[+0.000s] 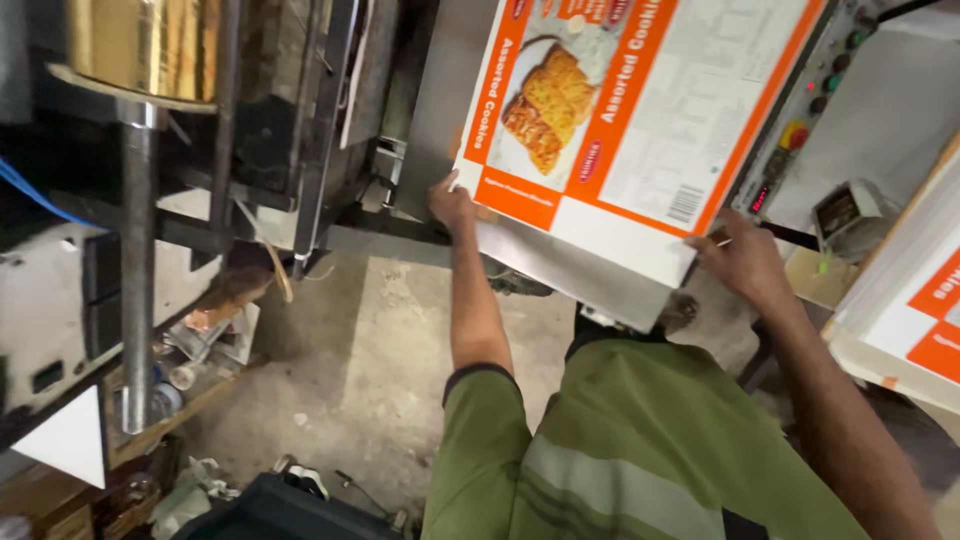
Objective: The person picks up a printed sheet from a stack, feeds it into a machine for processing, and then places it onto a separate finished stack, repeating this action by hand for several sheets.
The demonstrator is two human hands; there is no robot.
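The flat carton sheet (640,110), white with orange bands and a picture of biscuits, lies tilted across the steel worktop (600,285) at twelve to one o'clock, printed side up; it is large and floppy, so it is held at two low edges rather than one. The left hand (452,205) grips the sheet's lower left corner at eleven o'clock, fingers curled over the edge, probably to keep that corner from sliding; the right hand (745,262) clamps the lower right edge at two o'clock, thumb on top and fingers underneath and out of sight. A control panel (815,100) with coloured buttons runs just beside the sheet's right edge; a stack of matching sheets (915,310) waits at three o'clock, within the right arm's reach; a gold foil roll (140,50) sits on a post at ten o'clock, well apart.
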